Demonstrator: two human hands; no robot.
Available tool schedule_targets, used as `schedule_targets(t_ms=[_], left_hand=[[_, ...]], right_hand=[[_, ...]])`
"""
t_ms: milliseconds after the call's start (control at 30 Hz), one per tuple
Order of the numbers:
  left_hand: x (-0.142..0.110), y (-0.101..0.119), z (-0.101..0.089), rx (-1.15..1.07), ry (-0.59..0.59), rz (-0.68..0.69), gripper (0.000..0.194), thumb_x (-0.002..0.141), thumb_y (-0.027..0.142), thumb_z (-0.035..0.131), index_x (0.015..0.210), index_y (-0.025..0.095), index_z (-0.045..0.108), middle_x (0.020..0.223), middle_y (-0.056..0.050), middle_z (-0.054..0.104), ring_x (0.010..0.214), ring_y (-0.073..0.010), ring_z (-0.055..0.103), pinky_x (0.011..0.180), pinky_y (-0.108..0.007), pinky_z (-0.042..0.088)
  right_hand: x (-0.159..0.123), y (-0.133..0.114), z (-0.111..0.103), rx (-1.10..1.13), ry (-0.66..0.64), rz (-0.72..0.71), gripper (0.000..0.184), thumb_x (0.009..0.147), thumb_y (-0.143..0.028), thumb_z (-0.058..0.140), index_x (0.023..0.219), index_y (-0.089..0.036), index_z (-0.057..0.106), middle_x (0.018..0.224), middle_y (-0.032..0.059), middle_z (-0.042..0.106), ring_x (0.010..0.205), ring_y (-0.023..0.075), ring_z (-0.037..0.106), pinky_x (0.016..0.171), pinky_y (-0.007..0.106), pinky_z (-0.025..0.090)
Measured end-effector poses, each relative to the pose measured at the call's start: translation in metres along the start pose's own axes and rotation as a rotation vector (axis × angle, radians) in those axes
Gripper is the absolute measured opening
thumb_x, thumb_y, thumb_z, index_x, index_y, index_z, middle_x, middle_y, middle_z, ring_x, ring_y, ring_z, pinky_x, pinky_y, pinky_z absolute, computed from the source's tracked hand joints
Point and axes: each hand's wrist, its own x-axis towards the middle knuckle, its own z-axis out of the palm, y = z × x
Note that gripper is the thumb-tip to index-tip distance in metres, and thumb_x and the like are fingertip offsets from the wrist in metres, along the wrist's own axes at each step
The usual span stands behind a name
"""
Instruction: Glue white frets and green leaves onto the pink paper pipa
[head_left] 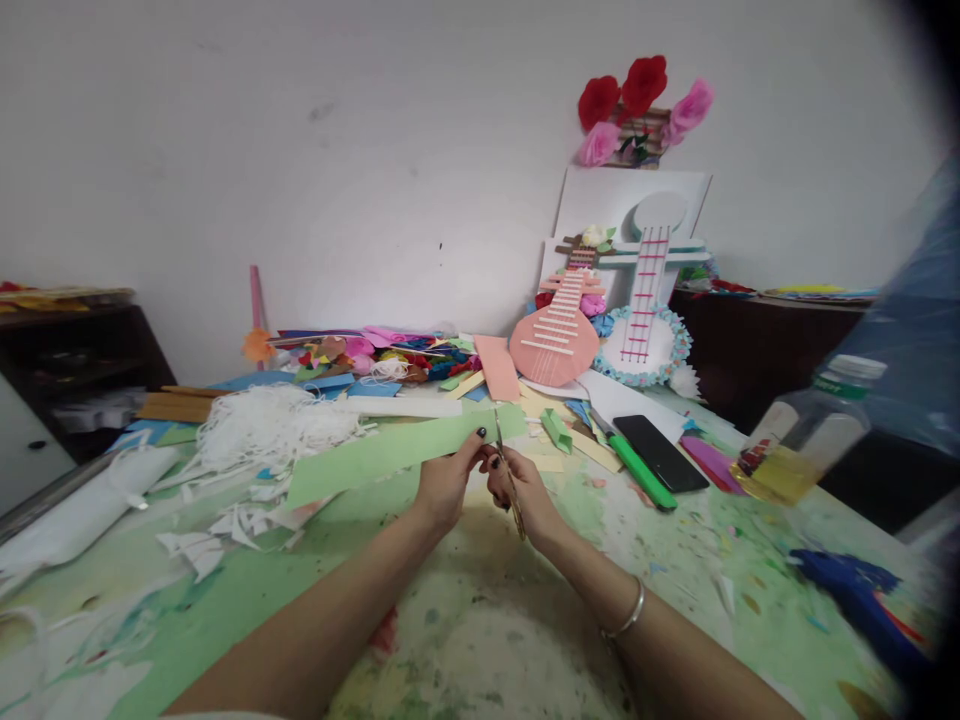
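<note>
My left hand (448, 485) pinches a long strip of light green paper (390, 452), thumb on top, near the strip's right end. Closed around the handles of a pair of scissors (513, 490) is my right hand (526, 492). The scissor blades point away from me and cross the green strip just right of my left thumb. A short part of the strip shows beyond the blades. Both hands are close together above the middle of the stained table (480, 620).
To the right lie a green utility knife (642, 470), a black phone (661, 454), a bottle of yellow liquid (806, 430) and a blue glue gun (855, 600). Paper instruments (555, 345) stand against the wall. White paper shreds (270, 430) and coloured scraps lie left and behind.
</note>
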Motion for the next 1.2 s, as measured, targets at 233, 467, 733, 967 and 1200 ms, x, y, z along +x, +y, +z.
schedule_targets(t_ms=[233, 467, 733, 967, 1200], left_hand=[[0.000, 0.000, 0.000, -0.002, 0.010, -0.046, 0.014, 0.058, 0.023, 0.075, 0.057, 0.012, 0.066, 0.059, -0.002, 0.065, 0.059, -0.0125, 0.058, 0.067, -0.026, 0.046], [-0.002, 0.002, 0.003, -0.029, 0.008, -0.048, 0.010, 0.057, 0.019, 0.074, 0.055, 0.013, 0.066, 0.058, -0.001, 0.065, 0.058, -0.0118, 0.058, 0.066, -0.025, 0.048], [-0.003, 0.006, 0.006, -0.018, 0.032, -0.039, 0.012, 0.057, 0.017, 0.074, 0.056, 0.016, 0.062, 0.055, 0.002, 0.061, 0.056, -0.0113, 0.056, 0.065, -0.024, 0.048], [-0.004, 0.007, 0.007, -0.060, 0.030, -0.058, 0.011, 0.059, 0.012, 0.073, 0.055, 0.015, 0.063, 0.054, 0.001, 0.061, 0.055, -0.0108, 0.055, 0.063, -0.022, 0.048], [-0.006, 0.008, 0.008, -0.046, 0.040, -0.069, 0.013, 0.060, 0.011, 0.072, 0.053, 0.015, 0.062, 0.053, 0.002, 0.060, 0.056, -0.0108, 0.055, 0.063, -0.022, 0.047]], right_hand=[[-0.001, 0.002, -0.001, 0.045, -0.004, 0.061, 0.046, 0.070, -0.062, 0.059, 0.071, -0.020, 0.042, 0.048, -0.0102, 0.032, 0.038, 0.0050, 0.026, 0.038, 0.020, 0.023], [-0.002, 0.001, 0.001, 0.075, 0.000, 0.086, 0.046, 0.069, -0.062, 0.060, 0.069, -0.021, 0.041, 0.045, -0.0115, 0.030, 0.035, 0.0042, 0.025, 0.035, 0.019, 0.020], [-0.004, -0.004, 0.004, 0.091, 0.009, 0.139, 0.047, 0.066, -0.062, 0.063, 0.069, -0.022, 0.037, 0.041, -0.0134, 0.024, 0.032, 0.0034, 0.020, 0.033, 0.018, 0.015], [-0.006, -0.009, 0.007, 0.092, 0.010, 0.174, 0.049, 0.064, -0.064, 0.062, 0.073, -0.022, 0.038, 0.042, -0.0143, 0.023, 0.031, 0.0031, 0.019, 0.031, 0.017, 0.014], [-0.004, 0.004, 0.002, -0.005, 0.067, 0.137, 0.043, 0.070, -0.060, 0.059, 0.068, -0.020, 0.043, 0.040, -0.0112, 0.035, 0.026, 0.0046, 0.030, 0.026, 0.017, 0.022]])
